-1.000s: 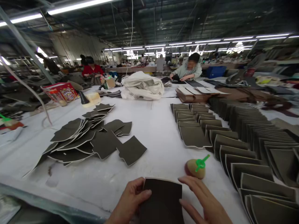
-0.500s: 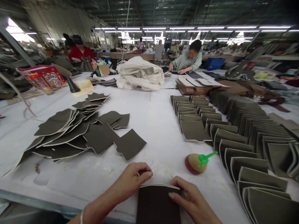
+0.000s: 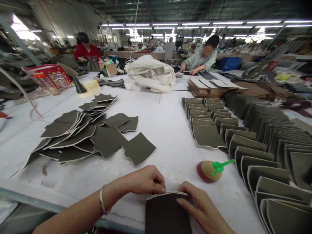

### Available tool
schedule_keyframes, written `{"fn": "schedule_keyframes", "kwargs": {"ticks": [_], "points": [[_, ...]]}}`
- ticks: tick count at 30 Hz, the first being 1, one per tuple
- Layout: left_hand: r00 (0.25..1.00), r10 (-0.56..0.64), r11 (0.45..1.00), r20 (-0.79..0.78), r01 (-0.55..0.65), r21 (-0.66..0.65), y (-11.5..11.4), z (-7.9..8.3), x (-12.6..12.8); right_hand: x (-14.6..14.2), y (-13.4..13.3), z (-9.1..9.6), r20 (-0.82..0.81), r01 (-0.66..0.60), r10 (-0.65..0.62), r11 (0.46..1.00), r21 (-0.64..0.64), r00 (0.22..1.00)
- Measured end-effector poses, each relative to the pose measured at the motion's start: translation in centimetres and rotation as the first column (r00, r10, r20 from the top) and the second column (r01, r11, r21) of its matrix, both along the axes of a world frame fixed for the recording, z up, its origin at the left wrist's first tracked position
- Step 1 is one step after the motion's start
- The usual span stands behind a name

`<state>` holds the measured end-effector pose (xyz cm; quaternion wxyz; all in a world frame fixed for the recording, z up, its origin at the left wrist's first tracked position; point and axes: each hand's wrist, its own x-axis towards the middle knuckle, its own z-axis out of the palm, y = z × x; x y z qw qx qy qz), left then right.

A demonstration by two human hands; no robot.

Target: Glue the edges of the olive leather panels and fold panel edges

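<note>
A dark olive panel [image 3: 167,211] with a pale foam-like edge lies at the table's near side. My right hand [image 3: 200,203] grips its upper right corner, thumb on the face and fingers behind. At the panel's top edge, my left hand [image 3: 148,180] has its fingers curled and pinched together on the rim. The fingertips partly hide what they press. Beyond my right hand rests a rounded amber-and-red bottle [image 3: 207,171] with a green nozzle [image 3: 219,167].
Loose dark panels [image 3: 73,139] are heaped at left, with a single panel [image 3: 139,149] nearest my hands. Rows of folded panels [image 3: 246,152] stand at right. Farther back are a white cloth bundle [image 3: 151,73], brown stacks [image 3: 207,87] and a person [image 3: 207,57] working across the table.
My left hand has moved right and down onto the panel's top edge, and more of its forearm and bracelet shows. My right hand keeps its hold. The view has shifted slightly.
</note>
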<state>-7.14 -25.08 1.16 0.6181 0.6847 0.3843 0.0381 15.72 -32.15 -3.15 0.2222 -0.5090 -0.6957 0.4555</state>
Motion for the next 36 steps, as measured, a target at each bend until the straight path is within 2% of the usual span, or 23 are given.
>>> {"fn": "schedule_keyframes", "kwargs": {"ticks": [3, 6, 10, 15, 20, 25, 28, 32, 36], "points": [[1.0, -0.004, 1.0, -0.028, 0.003, -0.026, 0.1, -0.2, -0.2, -0.2, 0.0, -0.1, 0.031, -0.025, 0.023, 0.999, 0.041, 0.999], [0.999, 0.006, 0.998, -0.039, -0.008, -0.063, 0.2, -0.9, -0.3, -0.5, -0.1, 0.1, 0.043, -0.059, 0.052, 0.978, 0.199, 0.998], [0.998, 0.065, 0.974, 0.024, -0.058, -0.219, 0.2, -1.7, -0.2, -1.4, -0.2, 0.9, 0.114, -0.147, 0.107, 0.88, 0.451, 0.988], [0.989, 0.133, 0.938, 0.058, -0.107, -0.33, -0.2, -1.8, 0.0, -2.8, -0.3, 1.0, 0.203, -0.197, 0.093, 0.787, 0.585, 0.975], [0.991, 0.126, 0.952, 0.048, -0.107, -0.286, -0.5, -1.7, -0.1, -3.3, -0.7, 0.8, 0.21, -0.191, 0.076, 0.768, 0.611, 0.975], [0.995, 0.089, 0.98, 0.05, -0.078, -0.182, -0.8, -1.6, -0.2, -3.5, -1.0, 1.0, 0.193, -0.169, 0.064, 0.786, 0.595, 0.979], [0.997, 0.074, 0.992, 0.02, -0.071, -0.105, -0.9, -1.5, -0.1, -3.6, -1.0, 1.2, 0.184, -0.192, 0.101, 0.786, 0.588, 0.978], [0.992, 0.116, 0.993, -0.054, -0.116, -0.002, -0.8, -1.4, 0.0, -3.6, -1.1, 1.1, 0.192, -0.223, 0.131, 0.757, 0.614, 0.973], [0.989, 0.14, 0.99, -0.049, -0.141, -0.018, -0.5, -1.6, -0.1, -3.3, -1.4, 0.4, 0.158, -0.188, 0.107, 0.69, 0.699, 0.982]]}}
